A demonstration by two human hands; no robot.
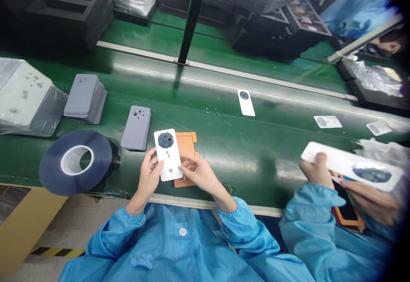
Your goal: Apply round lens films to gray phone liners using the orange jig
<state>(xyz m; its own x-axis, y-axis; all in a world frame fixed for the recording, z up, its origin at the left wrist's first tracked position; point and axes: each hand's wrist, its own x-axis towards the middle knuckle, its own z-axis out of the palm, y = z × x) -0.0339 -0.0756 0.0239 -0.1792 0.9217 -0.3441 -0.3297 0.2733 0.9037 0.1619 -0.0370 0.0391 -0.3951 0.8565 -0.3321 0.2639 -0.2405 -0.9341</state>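
Observation:
Between my two hands is a white phone-shaped panel [174,158] with a dark round camera area near its top and small dark markings below. My left hand [149,173] pinches its left edge with thumb and fingers. At the lower right edge, my right hand [198,171] grips it the same way. Partly hidden beneath the panel and my right hand, an orange tray-like fixture [186,142] lies on the green bench. Just left of my hands stands a small stack of grey phone-shaped sheets [136,129] with camera holes.
A roll of dark film [51,166], a taller grey stack [82,96] and bagged white sheets [24,94] stand left. Another white panel [248,107] lies farther back. At right, a co-worker's hands [315,171] hold a white panel [338,160]. A black post [192,21] rises behind.

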